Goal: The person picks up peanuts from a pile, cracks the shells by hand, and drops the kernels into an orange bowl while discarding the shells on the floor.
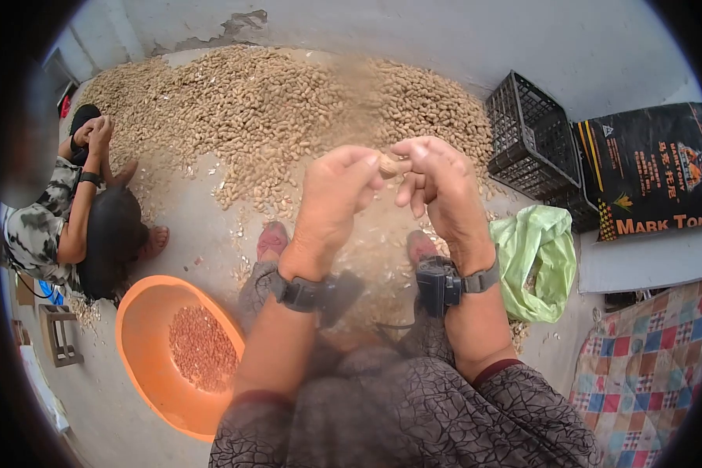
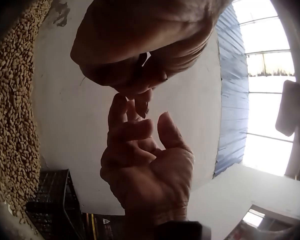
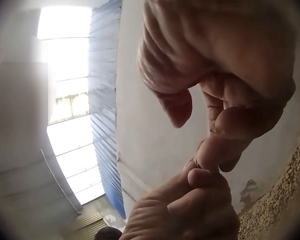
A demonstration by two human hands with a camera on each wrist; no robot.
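Note:
Between the two raised hands is a peanut in its shell (image 1: 395, 165). My left hand (image 1: 331, 196) pinches it between thumb and fingertips. On the other side, my right hand (image 1: 450, 191) has its fingertips right at the peanut's end. The right wrist view shows the right thumb (image 3: 177, 111) standing apart from the bent fingers, which meet the tips of the left hand (image 3: 190, 207). Seen from the left wrist, the left hand (image 2: 145, 45) is above and the right hand (image 2: 150, 172) below, its thumb likewise spread away. The fingers mostly hide the peanut in both wrist views.
A large heap of unshelled peanuts (image 1: 265, 101) lies along the wall. An orange basin (image 1: 144, 343) with shelled red peanuts (image 1: 203, 347) is at lower left. Another person (image 1: 74, 210) sits at left. Right are a black crate (image 1: 534, 129), a green bag (image 1: 550, 242) and a black sack (image 1: 651, 168).

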